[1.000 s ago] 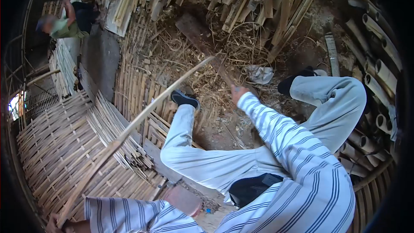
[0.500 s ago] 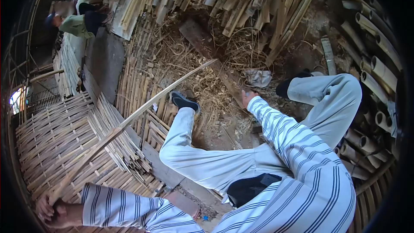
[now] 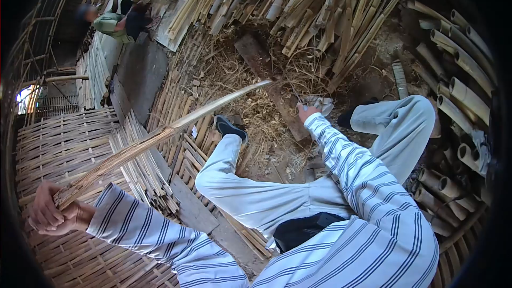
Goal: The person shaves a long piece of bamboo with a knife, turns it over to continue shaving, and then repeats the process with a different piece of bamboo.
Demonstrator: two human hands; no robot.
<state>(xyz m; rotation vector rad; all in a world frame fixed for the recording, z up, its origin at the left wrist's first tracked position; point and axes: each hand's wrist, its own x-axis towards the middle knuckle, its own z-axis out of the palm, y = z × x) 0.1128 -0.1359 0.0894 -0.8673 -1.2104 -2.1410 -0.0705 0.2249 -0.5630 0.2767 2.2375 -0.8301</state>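
Note:
My left hand (image 3: 56,210), at the lower left, is closed round the thick end of a long split bamboo strip (image 3: 176,126). The strip slants up to the right, its rough, fibrous face showing near my hand and a paler, smoother stretch beyond. Its thin tip lies over a worn wooden plank (image 3: 281,101) on the ground. Close to that tip, my right hand (image 3: 308,112) is closed by the plank, on what looks like a knife; only a thin dark edge shows past the fingers. Curled shavings (image 3: 256,112) lie around the plank.
Split bamboo (image 3: 314,5) is piled at the far side. Bamboo poles (image 3: 469,93) are stacked on the right. Woven bamboo matting (image 3: 58,144) and a bundle of thin strips (image 3: 146,170) lie on the left. Another person (image 3: 114,24) sits at the upper left.
My left hand has risen and the bamboo strip has turned, now showing its rough face. Its tip has shifted slightly right. My right hand has moved a little up along the plank.

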